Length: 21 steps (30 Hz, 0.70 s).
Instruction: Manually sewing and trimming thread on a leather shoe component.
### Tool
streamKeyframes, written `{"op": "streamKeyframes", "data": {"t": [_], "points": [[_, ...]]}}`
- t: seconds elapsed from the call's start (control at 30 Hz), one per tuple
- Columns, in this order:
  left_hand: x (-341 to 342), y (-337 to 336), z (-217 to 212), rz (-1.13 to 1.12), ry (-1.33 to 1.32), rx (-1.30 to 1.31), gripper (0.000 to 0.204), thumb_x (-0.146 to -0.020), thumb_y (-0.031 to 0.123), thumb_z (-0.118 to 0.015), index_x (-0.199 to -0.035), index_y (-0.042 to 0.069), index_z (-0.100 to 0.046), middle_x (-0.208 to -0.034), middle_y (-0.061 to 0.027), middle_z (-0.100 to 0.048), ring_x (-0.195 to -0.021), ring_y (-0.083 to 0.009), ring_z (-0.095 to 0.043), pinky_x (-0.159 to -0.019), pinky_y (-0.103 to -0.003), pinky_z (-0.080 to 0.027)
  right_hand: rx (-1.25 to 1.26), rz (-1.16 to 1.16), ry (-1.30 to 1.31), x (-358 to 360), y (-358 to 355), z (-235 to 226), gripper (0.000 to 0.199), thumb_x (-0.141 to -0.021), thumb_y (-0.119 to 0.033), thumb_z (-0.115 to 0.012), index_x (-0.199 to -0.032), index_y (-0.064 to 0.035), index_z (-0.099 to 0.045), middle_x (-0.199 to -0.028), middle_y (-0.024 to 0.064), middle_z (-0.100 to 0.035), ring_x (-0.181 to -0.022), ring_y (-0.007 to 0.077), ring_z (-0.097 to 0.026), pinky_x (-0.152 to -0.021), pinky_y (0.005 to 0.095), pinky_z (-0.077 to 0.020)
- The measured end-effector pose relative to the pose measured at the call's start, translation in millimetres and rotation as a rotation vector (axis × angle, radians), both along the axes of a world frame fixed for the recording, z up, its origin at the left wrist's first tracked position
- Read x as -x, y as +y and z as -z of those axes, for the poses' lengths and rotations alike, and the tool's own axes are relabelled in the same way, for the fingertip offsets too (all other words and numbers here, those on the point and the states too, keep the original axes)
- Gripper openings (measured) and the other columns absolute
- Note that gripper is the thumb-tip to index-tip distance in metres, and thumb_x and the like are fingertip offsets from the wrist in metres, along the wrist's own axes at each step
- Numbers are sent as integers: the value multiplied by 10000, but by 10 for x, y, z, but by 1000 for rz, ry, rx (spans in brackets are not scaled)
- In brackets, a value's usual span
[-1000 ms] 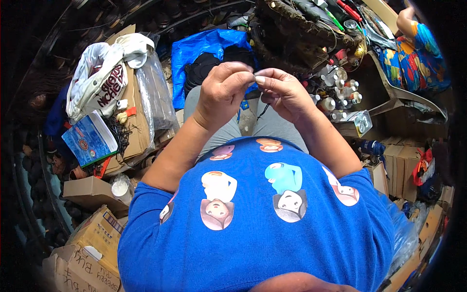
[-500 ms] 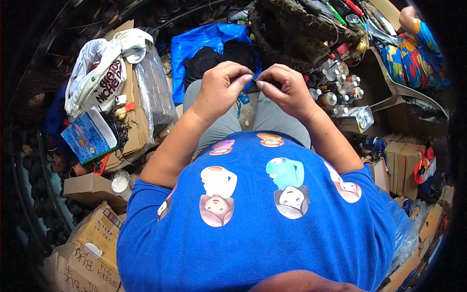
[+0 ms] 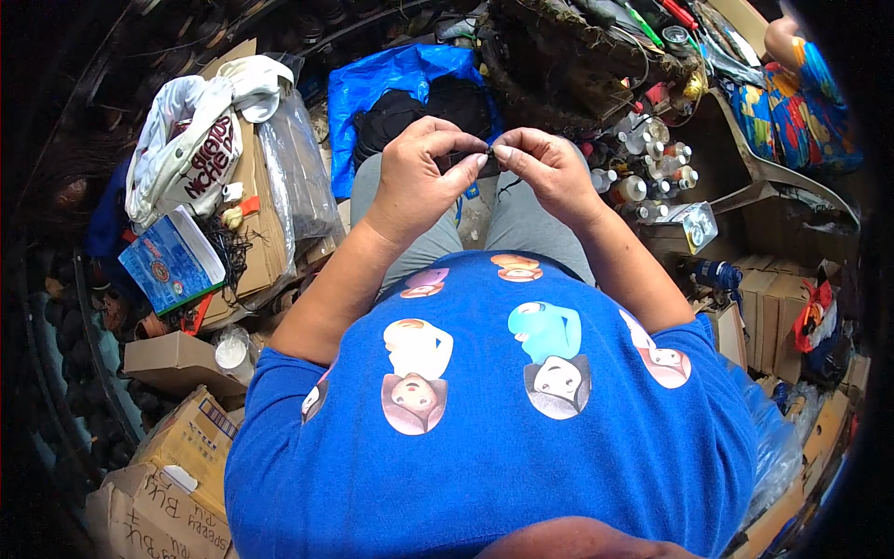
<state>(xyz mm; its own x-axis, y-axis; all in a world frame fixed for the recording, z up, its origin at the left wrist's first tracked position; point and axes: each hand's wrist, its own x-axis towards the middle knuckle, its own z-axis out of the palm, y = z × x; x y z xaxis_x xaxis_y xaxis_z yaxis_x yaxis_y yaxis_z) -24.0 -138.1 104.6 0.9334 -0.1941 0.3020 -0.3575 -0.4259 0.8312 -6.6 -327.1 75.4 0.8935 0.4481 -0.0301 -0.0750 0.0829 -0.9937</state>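
My left hand (image 3: 417,177) and my right hand (image 3: 551,177) meet above my lap, thumbs and forefingers pinched together. Between the fingertips is a tiny dark piece (image 3: 491,151), thin and thread-like, too small to name. A short dark strand shows just below my right fingers. Past my hands, a black bundle (image 3: 386,123), perhaps cloth, lies on a blue plastic sheet (image 3: 346,86) at my feet. My fingers hide part of it.
At right stand several small bottles (image 3: 631,190) beside a cluttered bench with tools. A patterned sleeve (image 3: 816,79) of another person shows at the far right. Left are a white cloth (image 3: 170,126), a blue booklet (image 3: 174,260), flattened cardboard (image 3: 264,224) and boxes (image 3: 172,365).
My fingertips have come closer together over the dark piece. My right hand has shifted slightly down and left, and a dark strand now shows below it.
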Motion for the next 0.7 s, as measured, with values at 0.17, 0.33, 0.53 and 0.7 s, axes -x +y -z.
{"op": "streamKeyframes", "data": {"t": [0.17, 0.33, 0.53, 0.7], "points": [[-10, -25, -2, -18, -22, -50, 142, -689, 54, -713, -829, 57, -687, -798, -54, -596, -712, -137, -571, -605, -245, -452, 30, 13, -31, 5, 18, -11, 168, -875, -166, -587, -922, -6, -609, -812, -23, -577, -759, 45, -501, -689, 199, -416], [-102, 20, 50, -38, -341, -225, 115, -656, 44, -685, -763, 56, -642, -756, -64, -577, -708, -201, -574, -624, -309, -444, 213, 35, -121, 3, 8, -10, 149, -863, -158, -598, -881, -10, -614, -757, -25, -571, -711, 42, -494, -648, 203, -418], [-166, 135, -4, -128, -454, -275, 117, -641, 50, -671, -735, 70, -605, -749, -60, -564, -731, -232, -562, -655, -348, -426, 180, -54, 8, -11, -101, -74, 188, -855, -190, -610, -889, -5, -626, -761, -13, -588, -714, 57, -511, -653, 216, -425], [-208, 387, -174, -248, -393, -202, 89, -683, 16, -660, -766, 46, -648, -751, -60, -558, -608, -145, -541, -529, -261, -447, 245, -67, 44, -62, -450, -149, 168, -845, -189, -618, -881, -25, -617, -749, -43, -550, -710, 37, -473, -648, 200, -394]]}}
